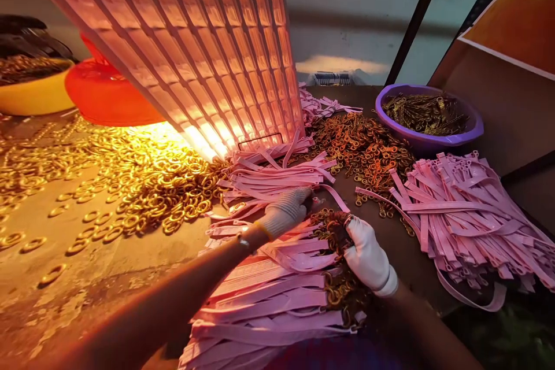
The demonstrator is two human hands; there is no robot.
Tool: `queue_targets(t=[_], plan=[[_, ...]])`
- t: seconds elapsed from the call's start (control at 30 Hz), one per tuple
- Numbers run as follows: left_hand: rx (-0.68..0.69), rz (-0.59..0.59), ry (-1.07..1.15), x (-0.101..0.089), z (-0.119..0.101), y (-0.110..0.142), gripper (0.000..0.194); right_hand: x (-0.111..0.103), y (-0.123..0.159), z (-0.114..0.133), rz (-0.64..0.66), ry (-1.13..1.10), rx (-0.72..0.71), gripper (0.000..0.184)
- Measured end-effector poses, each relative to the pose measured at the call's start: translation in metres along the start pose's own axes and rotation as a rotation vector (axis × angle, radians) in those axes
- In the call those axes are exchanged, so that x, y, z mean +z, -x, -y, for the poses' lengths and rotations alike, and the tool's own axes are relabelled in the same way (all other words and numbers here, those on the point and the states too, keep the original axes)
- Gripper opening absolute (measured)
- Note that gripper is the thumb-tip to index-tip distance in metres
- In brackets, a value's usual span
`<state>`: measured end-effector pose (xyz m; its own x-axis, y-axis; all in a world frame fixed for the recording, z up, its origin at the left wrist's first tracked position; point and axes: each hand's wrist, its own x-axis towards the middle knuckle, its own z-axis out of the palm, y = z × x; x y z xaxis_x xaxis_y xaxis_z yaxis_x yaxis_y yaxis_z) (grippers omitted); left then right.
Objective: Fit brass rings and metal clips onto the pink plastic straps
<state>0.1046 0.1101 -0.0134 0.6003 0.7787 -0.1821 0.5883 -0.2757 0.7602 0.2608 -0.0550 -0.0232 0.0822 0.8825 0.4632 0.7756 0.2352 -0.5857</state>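
Note:
My left hand (286, 214), in a ribbed knit glove, is closed at the centre, above a long pile of pink straps (264, 295). A single pink strap (336, 196) comes out past its fingertips. Just right of it is my right hand (368, 254), in a white glove, its fingers curled over dark, worn-looking finger coverings or a dark object. What lies within that grip I cannot make out. Beneath the right fingers, brass-coloured metal hooks (340, 289) lie along the ends of the straps. A further pink bundle (277, 176) sits just beyond the left hand.
Loose gold rings (173, 196) spread over the left side. A ribbed translucent panel (208, 58) stands before a glowing light, beside a red bowl-shaped object (108, 95). At right are a hook heap (359, 150), a purple basin (433, 141) of metal pieces and another strap pile (468, 219).

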Motion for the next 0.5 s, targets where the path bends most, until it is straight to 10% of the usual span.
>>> queue_targets(t=[0.23, 0.5], plan=[[-0.221, 0.127, 0.754, -0.002, -0.009, 0.088, 0.038, 0.007, -0.022, 0.031, 0.267, 0.224, -0.016, 0.034], [-0.234, 0.076, 0.699, 0.006, -0.015, 0.104, 0.033, 0.016, -0.018, 0.054, 0.279, 0.714, -0.138, 0.031]])
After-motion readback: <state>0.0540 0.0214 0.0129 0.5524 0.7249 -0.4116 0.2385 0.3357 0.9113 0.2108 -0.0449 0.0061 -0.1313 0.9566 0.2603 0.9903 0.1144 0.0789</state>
